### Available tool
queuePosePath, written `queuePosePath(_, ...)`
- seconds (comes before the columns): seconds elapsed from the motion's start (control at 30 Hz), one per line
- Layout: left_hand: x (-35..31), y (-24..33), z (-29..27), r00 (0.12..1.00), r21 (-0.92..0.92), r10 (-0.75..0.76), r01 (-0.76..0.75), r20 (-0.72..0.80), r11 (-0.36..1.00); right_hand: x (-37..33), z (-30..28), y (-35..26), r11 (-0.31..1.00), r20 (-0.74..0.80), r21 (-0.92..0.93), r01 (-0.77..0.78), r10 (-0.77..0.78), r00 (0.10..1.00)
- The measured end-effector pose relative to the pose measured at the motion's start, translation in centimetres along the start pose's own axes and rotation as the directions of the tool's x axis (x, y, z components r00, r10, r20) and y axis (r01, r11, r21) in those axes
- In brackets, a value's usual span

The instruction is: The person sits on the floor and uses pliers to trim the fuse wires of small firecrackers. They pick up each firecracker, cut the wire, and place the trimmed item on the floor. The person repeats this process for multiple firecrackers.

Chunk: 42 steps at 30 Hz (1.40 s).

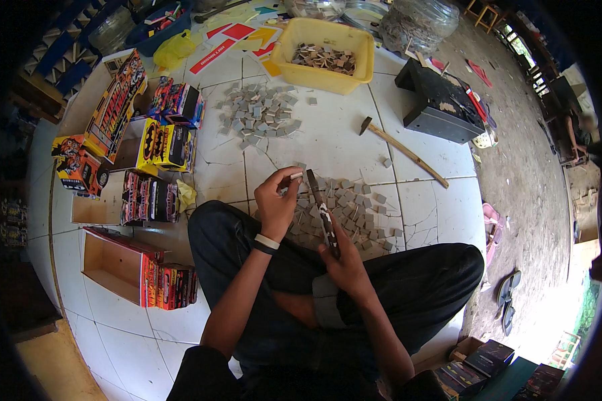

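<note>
My left hand (pixel 278 204) pinches a small pale square piece (pixel 296 176) between thumb and fingertips. My right hand (pixel 348 266) grips a long, narrow dark tool with worn white patches (pixel 322 206); its kind is unclear, perhaps a file. The tool points up and away, its tip close beside the left fingertips. Below both hands, in front of my crossed legs, lies a loose pile of small grey square pieces (pixel 361 215), some with thin pale pins sticking out. A second such pile (pixel 257 115) lies farther off to the left.
A yellow tub (pixel 366 72) of small wooden pieces stands at the back. A wooden-handled hammer (pixel 408 155) lies to the right, near a black box-shaped stand (pixel 441 100). Colourful box-shaped toy trucks (pixel 114 264) line the left side. Sandals (pixel 508 294) lie on the lower ground at right.
</note>
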<state>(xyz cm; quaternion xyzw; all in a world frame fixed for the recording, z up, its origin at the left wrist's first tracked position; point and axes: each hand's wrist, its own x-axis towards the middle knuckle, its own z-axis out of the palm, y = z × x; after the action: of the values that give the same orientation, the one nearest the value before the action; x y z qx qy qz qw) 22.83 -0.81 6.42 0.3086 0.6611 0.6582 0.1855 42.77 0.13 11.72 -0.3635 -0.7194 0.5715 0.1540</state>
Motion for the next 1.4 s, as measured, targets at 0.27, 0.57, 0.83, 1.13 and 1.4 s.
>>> queuePosePath(0.27, 0.0, -0.3, 0.1, 1.0, -0.021, -0.009, 0.009, -0.005, 1.0, 0.1, 0.0, 0.3, 0.999, -0.008, -0.04, 0.021, -0.021, 1.0)
queuePosePath(0.57, 0.0, -0.4, 0.1, 1.0, -0.047, 0.0, 0.0, 0.003, 0.999, 0.1, 0.1, 0.8, 0.999, -0.015, -0.03, 0.032, -0.032, 0.999)
queuePosePath(0.83, 0.2, -0.3, -0.1, 0.997, -0.217, -0.075, 0.081, 0.033, 0.973, 0.2, -0.5, -0.1, 0.946, 0.115, 0.26, -0.191, 0.166, 0.979)
queuePosePath(1.13, 0.2, 0.2, 0.1, 0.991, -0.422, -0.135, 0.117, -0.013, 0.899, 0.7, 0.7, -0.9, 0.749, 0.237, 0.574, -0.33, 0.234, 0.943)
queuePosePath(1.4, 0.0, -0.1, -0.4, 0.993, -0.189, -0.021, -0.001, -0.114, 0.982, 0.4, 3.0, -1.2, 0.946, -0.015, -0.318, 0.055, -0.063, 0.998)
